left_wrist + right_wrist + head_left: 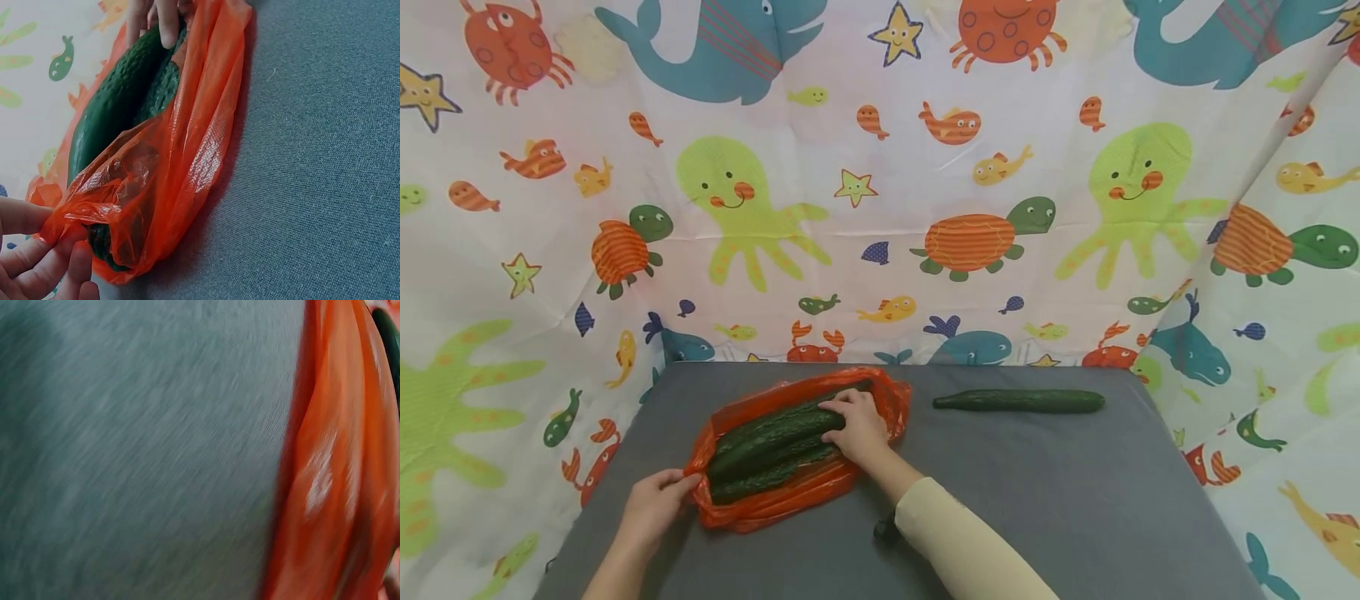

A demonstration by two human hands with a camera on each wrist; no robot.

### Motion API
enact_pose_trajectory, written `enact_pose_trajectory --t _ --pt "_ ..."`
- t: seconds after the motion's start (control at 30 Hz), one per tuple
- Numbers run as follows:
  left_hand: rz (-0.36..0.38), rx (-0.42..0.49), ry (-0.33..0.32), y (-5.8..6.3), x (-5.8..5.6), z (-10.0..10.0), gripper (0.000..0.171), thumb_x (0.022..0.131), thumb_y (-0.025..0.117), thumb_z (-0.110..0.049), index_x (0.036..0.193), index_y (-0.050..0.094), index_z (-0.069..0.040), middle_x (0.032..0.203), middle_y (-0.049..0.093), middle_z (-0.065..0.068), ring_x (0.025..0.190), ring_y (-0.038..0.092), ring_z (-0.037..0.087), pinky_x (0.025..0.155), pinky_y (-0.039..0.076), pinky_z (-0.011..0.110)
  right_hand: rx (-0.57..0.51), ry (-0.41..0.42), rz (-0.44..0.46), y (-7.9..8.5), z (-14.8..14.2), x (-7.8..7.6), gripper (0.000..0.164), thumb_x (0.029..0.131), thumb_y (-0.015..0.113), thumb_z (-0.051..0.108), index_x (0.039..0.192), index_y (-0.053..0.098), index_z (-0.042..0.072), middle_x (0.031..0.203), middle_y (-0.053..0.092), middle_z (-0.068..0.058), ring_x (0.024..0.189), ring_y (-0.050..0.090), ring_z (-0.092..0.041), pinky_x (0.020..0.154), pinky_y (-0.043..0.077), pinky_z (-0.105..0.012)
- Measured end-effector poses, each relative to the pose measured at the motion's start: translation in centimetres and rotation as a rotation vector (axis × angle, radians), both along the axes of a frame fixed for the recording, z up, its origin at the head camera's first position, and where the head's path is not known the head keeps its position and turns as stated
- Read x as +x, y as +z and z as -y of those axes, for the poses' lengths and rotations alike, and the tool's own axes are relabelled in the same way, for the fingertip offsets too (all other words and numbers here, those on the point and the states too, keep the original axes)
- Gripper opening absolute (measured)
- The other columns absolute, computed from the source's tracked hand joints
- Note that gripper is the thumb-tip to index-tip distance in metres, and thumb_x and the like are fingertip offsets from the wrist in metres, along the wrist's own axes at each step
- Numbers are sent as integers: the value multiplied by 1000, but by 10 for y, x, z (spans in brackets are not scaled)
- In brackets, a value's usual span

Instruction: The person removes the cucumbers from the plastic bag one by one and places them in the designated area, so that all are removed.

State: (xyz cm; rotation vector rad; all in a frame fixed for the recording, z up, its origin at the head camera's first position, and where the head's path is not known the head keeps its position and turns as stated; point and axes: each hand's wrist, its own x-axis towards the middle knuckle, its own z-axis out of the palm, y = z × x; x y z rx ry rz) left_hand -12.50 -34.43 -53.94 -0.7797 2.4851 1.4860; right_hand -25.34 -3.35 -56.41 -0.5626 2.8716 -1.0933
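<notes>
Head view alone shows a cucumber [1018, 401] outside the orange bag [767, 514].

The orange bag [209, 134] before you looks like thin, glossy, crinkled plastic; the cucumbers [115, 97] inside it show you bumpy, faintly shiny skin. You work over matt, woven-looking grey cloth [325, 162], your cream sleeve [958, 537] matt fabric.

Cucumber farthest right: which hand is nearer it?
Right. The right hand is left of that cucumber, touching another cucumber in the orange bag; the left hand is farther left, pinching the bag's edge.
</notes>
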Motion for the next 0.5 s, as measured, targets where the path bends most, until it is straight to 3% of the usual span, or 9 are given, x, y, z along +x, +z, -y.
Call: enact_pose_trajectory --t 0.13,0.23,0.4,0.5 --pt "0 -12 8 -3 0 -1 43 97 67 -36 113 66 4 84 70 0 80 63 16 68 54 34 58 -60 -97 0 9 7 40 84 84 26 122 73 33 121 58 6 121 50 -23 62 48 -28" --pt "1 -10 10 -3 0 -1 42 97 67 -35 112 67 4 84 70 0 80 63 16 69 55 35 53 -84 -149 -1 10 8 35 85 82 23 118 76 32 121 63 6 120 53 -22 70 54 -30" --pt "-11 -6 21 -1 2 1 44 97 68 -35 115 66 5 85 71 -1 80 64 15 68 55 36 15 -40 -203 3 4 7 35 83 83 19 117 77 27 121 68 5 119 56 -24 92 55 -39" --pt "-15 -15 29 1 3 2 43 97 68 -34 115 66 5 85 70 -1 80 63 16 68 55 36 -6 -34 -208 11 -2 7 35 83 84 19 116 77 27 117 68 4 115 57 -25 89 55 -39"
